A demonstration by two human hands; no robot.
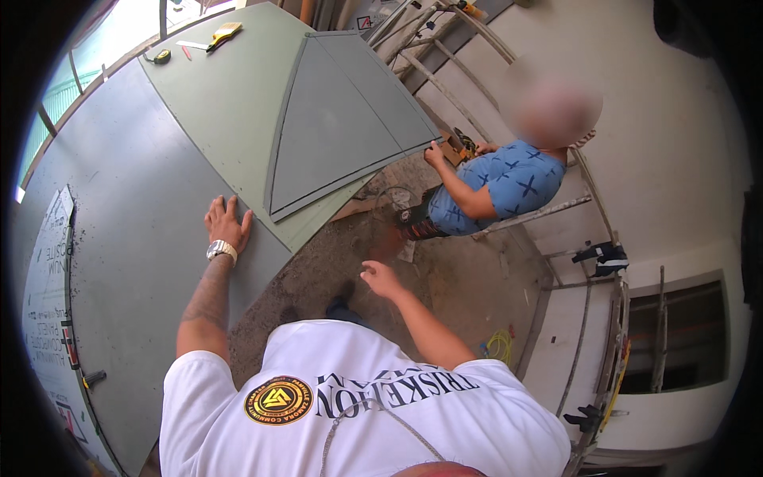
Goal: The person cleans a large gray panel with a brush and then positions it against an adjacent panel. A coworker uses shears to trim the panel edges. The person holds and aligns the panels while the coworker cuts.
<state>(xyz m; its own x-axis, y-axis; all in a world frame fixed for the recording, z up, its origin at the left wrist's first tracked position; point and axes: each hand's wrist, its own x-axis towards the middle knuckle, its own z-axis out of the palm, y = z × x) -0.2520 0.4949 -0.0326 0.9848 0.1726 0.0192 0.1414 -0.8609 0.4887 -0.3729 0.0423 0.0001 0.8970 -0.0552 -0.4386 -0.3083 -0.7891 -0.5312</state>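
Note:
My left hand [226,222] lies flat with fingers spread on a large grey sheet panel [135,167], near its right edge. My right hand [381,278] hangs in the air above the floor, fingers loosely bent and apart, nothing in it. Beyond the grey sheet, a pale green sheet [214,95] runs along its far right side. On that rests a smaller grey cut panel [342,111] with tapering sides and dark lines along its edges. A co-worker [509,183] in a blue patterned shirt touches the cut panel's near right corner with one hand.
A yellow paint brush [225,34], a tape measure [162,57] and a small red stick [186,52] lie on the green sheet. At far left is a panel with printed film [48,294]. Metal scaffolding [584,191] stands right; a yellow-green cable [501,346] lies coiled below.

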